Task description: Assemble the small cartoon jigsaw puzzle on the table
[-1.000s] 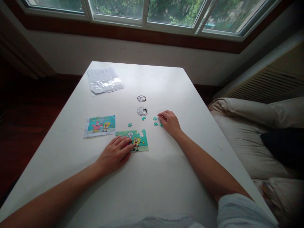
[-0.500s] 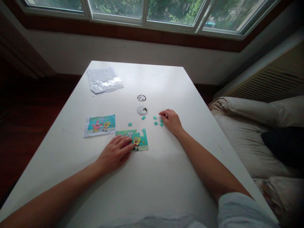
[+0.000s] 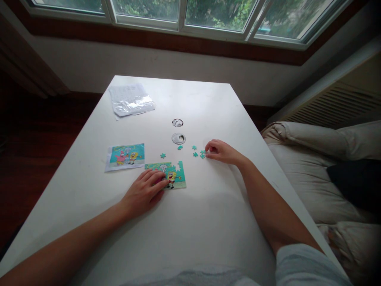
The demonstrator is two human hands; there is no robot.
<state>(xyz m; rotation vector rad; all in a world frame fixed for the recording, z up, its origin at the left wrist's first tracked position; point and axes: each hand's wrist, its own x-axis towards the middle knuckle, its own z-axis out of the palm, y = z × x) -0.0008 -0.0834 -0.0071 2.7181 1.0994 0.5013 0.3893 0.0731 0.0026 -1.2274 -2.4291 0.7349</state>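
Observation:
A partly assembled jigsaw puzzle [image 3: 178, 183] with cartoon figures on a teal ground lies on the table, its upper right edge showing a gap. My left hand [image 3: 149, 186] rests flat over its left part, fingers stretched out, covering some of the picture. My right hand [image 3: 222, 151] is to the right of several loose teal puzzle pieces [image 3: 195, 154]. Its fingers are bent, with thumb and index finger apart, close beside the rightmost pieces [image 3: 203, 156]. More single pieces lie above the puzzle, one puzzle piece [image 3: 163, 156] at left and another puzzle piece [image 3: 180, 147] farther right.
A reference picture [image 3: 127, 155] of the same cartoon lies left of the puzzle. Papers in a clear plastic sleeve [image 3: 132, 100] lie at the table's far left. Two round fittings [image 3: 178, 138] are set in the white tabletop [image 3: 190, 226]. A beige sofa [image 3: 297, 171] stands at right.
My right hand has shifted slightly right and turned, its fingers now more bent, uncovering the rightmost loose pieces. The left hand and the puzzle have stayed put.

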